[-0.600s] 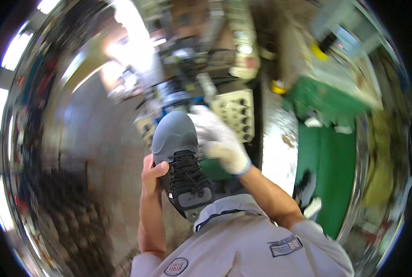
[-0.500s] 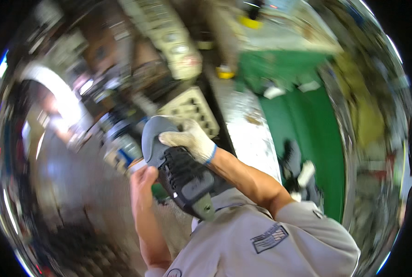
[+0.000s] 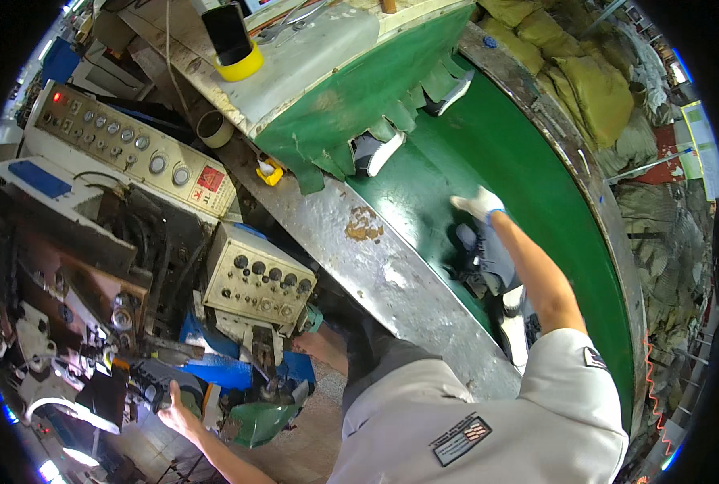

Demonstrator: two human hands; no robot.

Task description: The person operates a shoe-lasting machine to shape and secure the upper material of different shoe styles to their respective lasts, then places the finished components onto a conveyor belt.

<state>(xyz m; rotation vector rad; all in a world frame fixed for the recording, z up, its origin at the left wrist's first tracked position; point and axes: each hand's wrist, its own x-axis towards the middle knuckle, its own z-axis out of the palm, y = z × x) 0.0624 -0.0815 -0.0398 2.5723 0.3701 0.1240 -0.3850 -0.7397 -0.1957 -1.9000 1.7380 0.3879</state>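
Note:
My bare left hand (image 3: 180, 413) is at the lower left, its thumb raised and its fingers closed around a dark grey shoe (image 3: 164, 379) at the machine's working end. Part of that shoe is hidden by a dark plate and the machine. My right hand (image 3: 477, 203), in a white knit glove with a blue cuff, reaches over the green conveyor belt (image 3: 537, 185). Its fingers are spread, and nothing shows in them. Just below it on the belt lies a dark grey shoe (image 3: 492, 260), with a white-soled shoe (image 3: 515, 339) nearer to me.
A metal ledge (image 3: 400, 250) runs between belt and machine. A control box with knobs (image 3: 258, 278) and a gauge panel (image 3: 125, 145) stand on the left. More shoes (image 3: 378, 153) emerge under a torn green flap. A yellow tape roll (image 3: 238, 64) sits above. Sacks (image 3: 585, 89) lie beyond the belt.
The view has turned. Both hands were on a dark shoe with a grey toe; now my right hand has left it and reaches over the belt, while my left holds a shoe at the machine.

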